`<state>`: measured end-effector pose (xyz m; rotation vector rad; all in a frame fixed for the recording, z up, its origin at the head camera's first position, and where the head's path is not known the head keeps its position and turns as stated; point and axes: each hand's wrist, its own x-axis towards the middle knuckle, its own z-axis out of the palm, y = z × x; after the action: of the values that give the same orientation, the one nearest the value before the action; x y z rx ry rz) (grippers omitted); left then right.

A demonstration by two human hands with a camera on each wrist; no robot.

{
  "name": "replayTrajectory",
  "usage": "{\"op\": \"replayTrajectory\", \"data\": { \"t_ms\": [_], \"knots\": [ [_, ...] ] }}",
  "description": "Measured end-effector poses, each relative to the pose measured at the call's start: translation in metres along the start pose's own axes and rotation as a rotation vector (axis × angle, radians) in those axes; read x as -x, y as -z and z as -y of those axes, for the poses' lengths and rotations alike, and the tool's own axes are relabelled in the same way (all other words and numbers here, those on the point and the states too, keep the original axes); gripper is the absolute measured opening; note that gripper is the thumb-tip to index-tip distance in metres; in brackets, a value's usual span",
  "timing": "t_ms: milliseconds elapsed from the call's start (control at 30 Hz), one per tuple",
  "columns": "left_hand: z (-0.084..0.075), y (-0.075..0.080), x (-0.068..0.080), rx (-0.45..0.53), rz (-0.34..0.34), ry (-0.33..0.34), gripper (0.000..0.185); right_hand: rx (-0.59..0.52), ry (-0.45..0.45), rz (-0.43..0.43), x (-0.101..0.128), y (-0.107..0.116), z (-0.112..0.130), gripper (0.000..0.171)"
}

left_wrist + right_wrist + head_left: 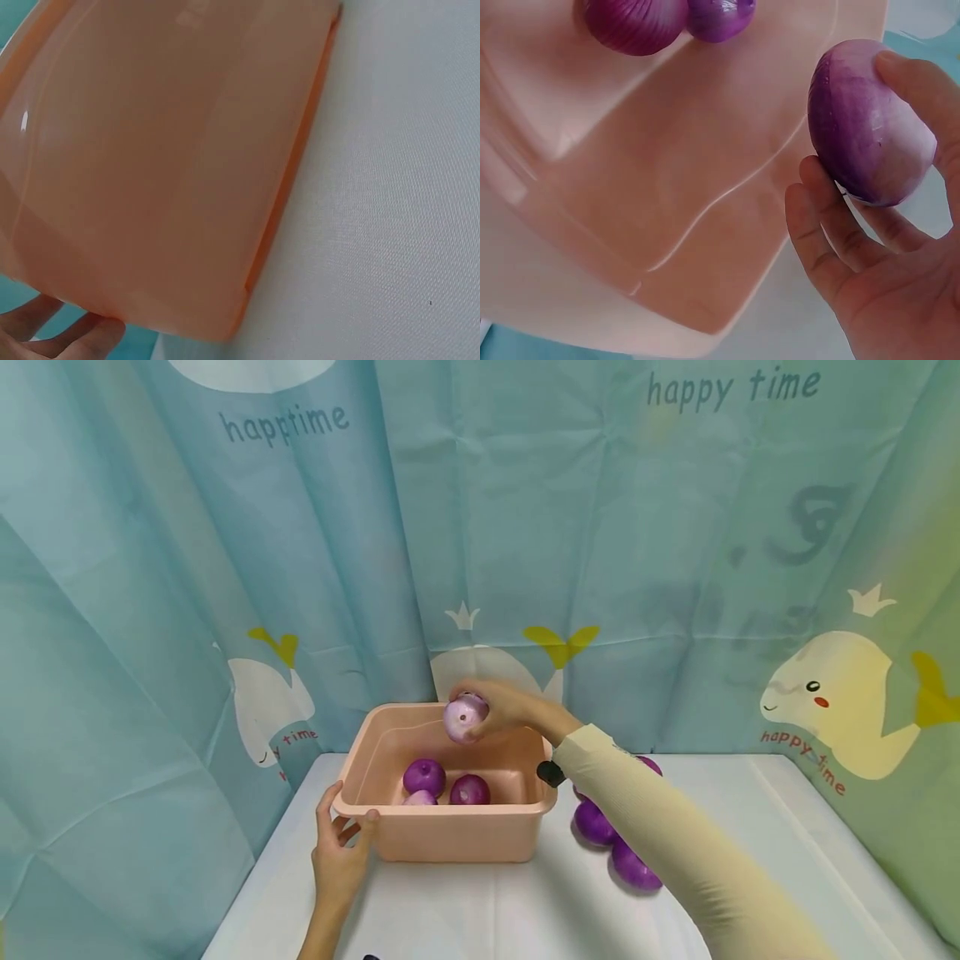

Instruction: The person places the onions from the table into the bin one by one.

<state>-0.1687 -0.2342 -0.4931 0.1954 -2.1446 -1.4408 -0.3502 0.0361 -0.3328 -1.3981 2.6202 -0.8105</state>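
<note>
White table (480, 910) underfoot view; teal whale-print curtain (187, 568) behind, around.

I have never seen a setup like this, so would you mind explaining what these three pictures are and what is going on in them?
There is no machine here: a person works with bare hands and wears three cameras. The wide picture comes from a camera on the head, looking forward and down. The other two come from cameras on the wrists, each close to its own hand.

A white table stands before a blue curtain printed with whales. On the table sits a pink plastic tub with three purple onions inside. More onions on the table lie to its right, partly behind the sleeve.

The left hand grips the tub's near left corner; its wrist view shows mostly the tub wall. The right hand holds a peeled purple onion above the tub, curled in its fingers, as the right wrist view shows.
</note>
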Motion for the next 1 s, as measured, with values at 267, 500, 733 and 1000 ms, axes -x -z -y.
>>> {"op": "replayTrajectory", "data": {
  "t_ms": [267, 500, 733, 1000],
  "knots": [
    [-0.002, 0.000, 0.000, -0.021, -0.001, 0.001, 0.072, -0.013, -0.044, 0.017, 0.003, -0.002, 0.001, 0.060],
    [-0.001, 0.001, 0.001, 0.008, 0.009, -0.002, 0.071, -0.003, -0.100, 0.040, 0.003, -0.003, 0.002, 0.068],
    [-0.001, -0.001, 0.001, 0.000, 0.001, 0.000, 0.071, -0.045, -0.011, 0.017, 0.009, 0.004, -0.002, 0.073],
    [-0.003, 0.000, 0.002, -0.003, -0.001, -0.005, 0.071, -0.050, -0.034, -0.041, 0.024, 0.013, -0.011, 0.071]
  ]
}}
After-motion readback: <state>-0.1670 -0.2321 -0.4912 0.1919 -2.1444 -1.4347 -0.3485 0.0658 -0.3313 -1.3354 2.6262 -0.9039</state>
